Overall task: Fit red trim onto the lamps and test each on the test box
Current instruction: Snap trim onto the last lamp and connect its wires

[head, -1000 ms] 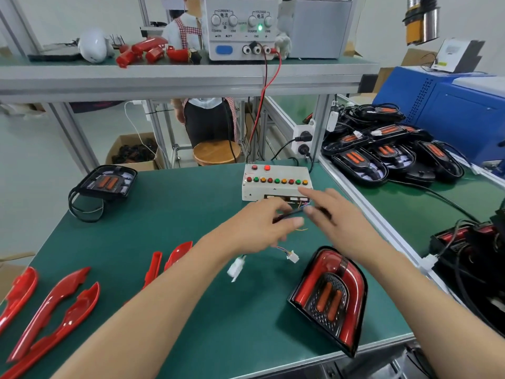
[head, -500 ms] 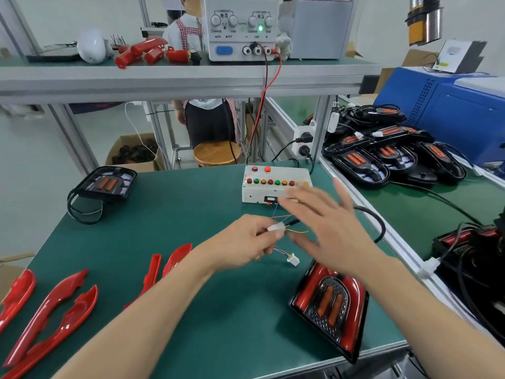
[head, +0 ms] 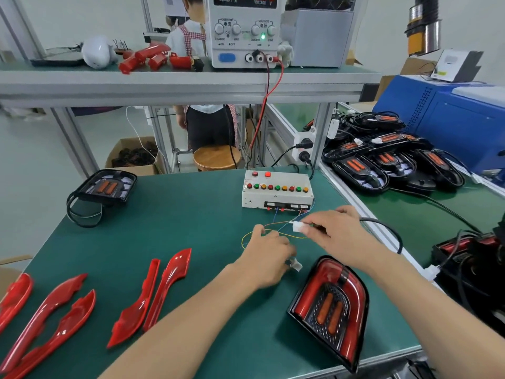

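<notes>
At the lower left of the frame, three red trims [head: 46,321] lie on the green counter [head: 175,214], with two more trims [head: 153,294] side by side a little to their right. In the upper left part of the counter sits a black lamp [head: 105,187] without trim, its cable looped beneath it. On the shelf [head: 164,83] across the top of the frame lie small red parts [head: 147,57] and, to their right, a power supply [head: 243,31] with a green light on and red and black leads running down toward the counter.

In the centre, the white test box [head: 277,190] stands at the far edge of the counter, one red button on top lit, a row of coloured buttons below it, thin wires coming out of its front. The left hand [head: 269,255] lies just in front of it, fingers curled around a white plug [head: 295,265] that shows beside the fingertips; a yellow wire [head: 251,236] loops past the knuckles. The right hand [head: 336,231] pinches a white connector [head: 299,227] between thumb and fingers, joined to the box's wires, with a black cable [head: 388,228] arching away behind the wrist.

At the lower right, near the counter's front edge, a lamp with red trim [head: 332,307] lies face up, between the two forearms. In the upper right, on the neighbouring counter, a heap of black lamps [head: 390,162] rests beside a blue cabinet [head: 451,113].
</notes>
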The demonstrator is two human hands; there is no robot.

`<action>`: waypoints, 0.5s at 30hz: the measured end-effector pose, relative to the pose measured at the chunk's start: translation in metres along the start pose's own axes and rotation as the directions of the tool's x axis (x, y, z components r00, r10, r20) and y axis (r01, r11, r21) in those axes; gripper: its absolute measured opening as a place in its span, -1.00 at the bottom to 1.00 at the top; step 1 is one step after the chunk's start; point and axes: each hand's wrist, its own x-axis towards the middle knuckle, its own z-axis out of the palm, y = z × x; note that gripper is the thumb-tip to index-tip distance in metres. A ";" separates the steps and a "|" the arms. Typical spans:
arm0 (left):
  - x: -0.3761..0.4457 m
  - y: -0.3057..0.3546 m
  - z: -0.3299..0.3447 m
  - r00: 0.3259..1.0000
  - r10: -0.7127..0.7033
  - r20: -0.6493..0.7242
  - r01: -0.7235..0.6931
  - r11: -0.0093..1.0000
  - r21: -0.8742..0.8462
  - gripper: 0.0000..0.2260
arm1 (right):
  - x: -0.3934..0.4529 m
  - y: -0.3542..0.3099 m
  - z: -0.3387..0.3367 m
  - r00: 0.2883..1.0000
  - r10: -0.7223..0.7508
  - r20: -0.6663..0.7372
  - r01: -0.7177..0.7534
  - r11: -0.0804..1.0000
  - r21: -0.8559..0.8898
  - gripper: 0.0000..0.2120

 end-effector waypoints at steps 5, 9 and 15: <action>0.005 -0.002 0.000 0.990 -0.026 -0.137 0.005 0.989 -0.150 -0.78 | -0.001 0.008 0.003 1.000 0.028 -0.011 -0.028 0.998 0.049 -0.86; 0.001 -0.018 -0.007 0.898 -0.316 -0.307 0.092 0.817 -0.569 -0.86 | -0.002 0.019 -0.003 0.997 0.065 -0.049 -0.057 0.988 0.140 -0.80; -0.001 -0.020 -0.014 0.902 -0.309 -0.303 0.057 0.778 -0.625 -0.82 | -0.002 0.012 -0.003 0.981 -0.063 -0.184 0.074 0.996 0.055 -0.92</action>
